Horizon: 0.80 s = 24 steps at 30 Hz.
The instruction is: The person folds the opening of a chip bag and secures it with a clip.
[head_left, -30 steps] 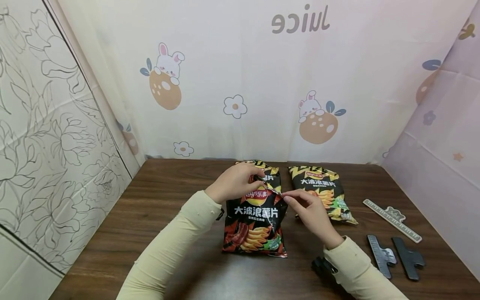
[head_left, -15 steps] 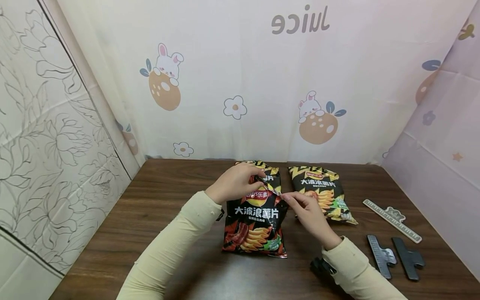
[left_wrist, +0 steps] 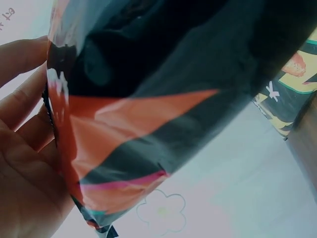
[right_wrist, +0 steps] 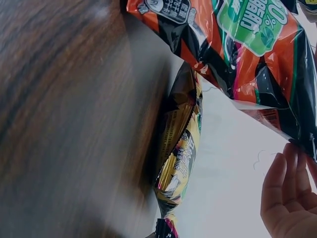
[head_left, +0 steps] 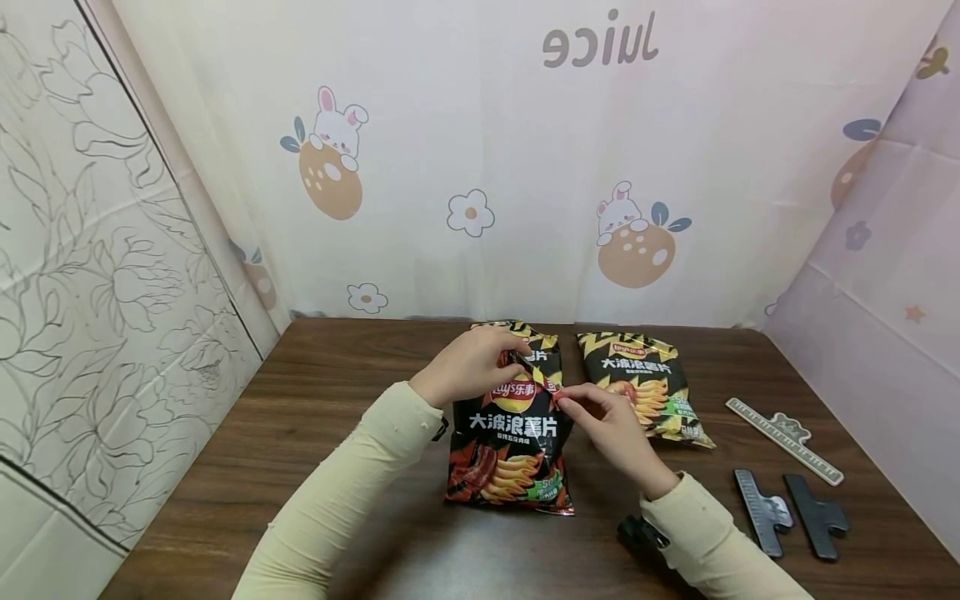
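And here it is, mid-desk: the red-and-black chip bag (head_left: 506, 437), upright with its printed front facing the head camera, right between the two hands and hanging just below them. Whether its bottom edge bears on the desk (head_left: 337, 375) is hard to call. The left hand (head_left: 472, 362) has the upper left of the bag, thumb and fingers curled at its top edge. Over at the bag's upper right corner, the right hand (head_left: 618, 425) pinches the edge between thumb and fingertips. So both hands are clamped on the same bag, near each other but apart, with a short stretch of its top edge between them showing bits of yellow and red.

Directly behind the red-and-black bag, a yellow-and-black bag (head_left: 546, 343) peeks out, mostly covered. To its right and farther back lies a second yellow-and-black bag (head_left: 645, 379), beyond the right hand. Farther right of the red-and-black bag, three clips: a pale clip (head_left: 783, 440) with ruler-like marks, then, nearer the person, a grey clip (head_left: 759, 508) beside a black clip (head_left: 813, 512). Behind it all hangs a curtain (head_left: 480, 125) printed with rabbits, fruit and flowers.
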Motion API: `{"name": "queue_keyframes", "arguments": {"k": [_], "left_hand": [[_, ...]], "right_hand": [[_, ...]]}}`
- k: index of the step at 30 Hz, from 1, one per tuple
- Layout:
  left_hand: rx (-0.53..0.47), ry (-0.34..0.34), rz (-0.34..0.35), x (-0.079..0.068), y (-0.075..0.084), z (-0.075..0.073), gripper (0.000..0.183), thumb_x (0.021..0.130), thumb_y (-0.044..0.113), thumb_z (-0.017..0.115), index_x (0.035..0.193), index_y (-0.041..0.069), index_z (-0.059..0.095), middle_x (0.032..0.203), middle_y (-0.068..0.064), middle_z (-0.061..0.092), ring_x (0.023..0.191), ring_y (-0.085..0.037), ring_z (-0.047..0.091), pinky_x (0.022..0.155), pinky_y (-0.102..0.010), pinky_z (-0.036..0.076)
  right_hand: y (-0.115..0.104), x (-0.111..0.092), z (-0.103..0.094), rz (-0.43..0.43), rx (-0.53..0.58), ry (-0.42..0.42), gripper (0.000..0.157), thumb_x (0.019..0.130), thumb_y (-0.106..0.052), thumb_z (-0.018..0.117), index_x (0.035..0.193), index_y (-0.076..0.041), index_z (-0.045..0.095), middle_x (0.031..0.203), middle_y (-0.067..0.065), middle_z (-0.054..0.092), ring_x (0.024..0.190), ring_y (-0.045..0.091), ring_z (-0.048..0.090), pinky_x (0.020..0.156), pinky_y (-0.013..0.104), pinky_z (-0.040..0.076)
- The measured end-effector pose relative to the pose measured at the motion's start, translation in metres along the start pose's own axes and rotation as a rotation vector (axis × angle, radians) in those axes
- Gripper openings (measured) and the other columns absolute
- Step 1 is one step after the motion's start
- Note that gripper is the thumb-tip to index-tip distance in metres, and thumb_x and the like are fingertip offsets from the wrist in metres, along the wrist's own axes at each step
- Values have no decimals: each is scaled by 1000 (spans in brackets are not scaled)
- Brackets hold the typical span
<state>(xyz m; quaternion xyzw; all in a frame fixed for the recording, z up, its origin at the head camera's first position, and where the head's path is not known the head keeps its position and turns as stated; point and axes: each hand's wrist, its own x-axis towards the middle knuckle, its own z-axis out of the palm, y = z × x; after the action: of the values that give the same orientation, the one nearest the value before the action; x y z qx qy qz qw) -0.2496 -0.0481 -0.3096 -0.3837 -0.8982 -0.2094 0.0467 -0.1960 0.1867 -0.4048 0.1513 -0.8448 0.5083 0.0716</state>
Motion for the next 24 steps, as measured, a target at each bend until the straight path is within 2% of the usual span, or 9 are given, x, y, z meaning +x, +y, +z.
{"name": "queue_keyframes", "arguments": {"k": [2,7,9,14,18,21,24], "left_hand": [[-3,-6,0,0,0,0,23,93,19,67,114,12,73,117,-2,72,110,-17,64,101,-38,47],[-41,-16,-30,0,0,-4,26,93,22,68,117,11,71,117,-2,71,106,-15,65,93,-34,52],[-49,-14,-45,-1,0,-5,29,93,25,69,118,11,71,116,-2,71,105,-14,65,90,-33,53],[-58,-5,-67,-1,-1,-7,32,94,34,66,118,13,71,116,-1,71,103,-12,66,90,-33,53],[-81,-11,-90,-1,-2,-8,34,95,34,65,120,13,70,119,-3,71,105,-14,66,91,-35,53],[-80,-19,-109,-2,-3,-8,37,95,34,65,124,12,68,122,-4,69,107,-14,66,93,-35,53],[-70,-29,-118,-2,-4,-8,37,95,33,65,125,12,66,121,-4,70,102,-14,66,91,-35,53]], "right_hand": [[0,0,0,-4,1,3,21,99,-27,60,111,-14,72,112,4,71,95,0,59,79,21,49],[-1,1,1,-2,21,10,19,98,-24,62,110,-13,72,110,7,71,71,5,51,66,23,44],[-2,0,0,-1,32,12,19,97,-24,62,109,-12,72,110,8,71,67,7,47,63,25,43],[-4,0,0,1,47,10,19,97,-23,63,108,-11,72,109,9,71,69,7,49,62,24,43],[-4,1,0,2,44,11,19,97,-24,63,107,-11,73,107,9,71,69,7,50,62,24,43],[-3,1,0,-8,35,16,18,97,-24,63,106,-11,73,106,7,72,79,5,55,68,23,45],[-2,1,1,-17,37,19,18,97,-23,63,105,-12,74,105,6,72,85,4,58,71,22,48]]}}
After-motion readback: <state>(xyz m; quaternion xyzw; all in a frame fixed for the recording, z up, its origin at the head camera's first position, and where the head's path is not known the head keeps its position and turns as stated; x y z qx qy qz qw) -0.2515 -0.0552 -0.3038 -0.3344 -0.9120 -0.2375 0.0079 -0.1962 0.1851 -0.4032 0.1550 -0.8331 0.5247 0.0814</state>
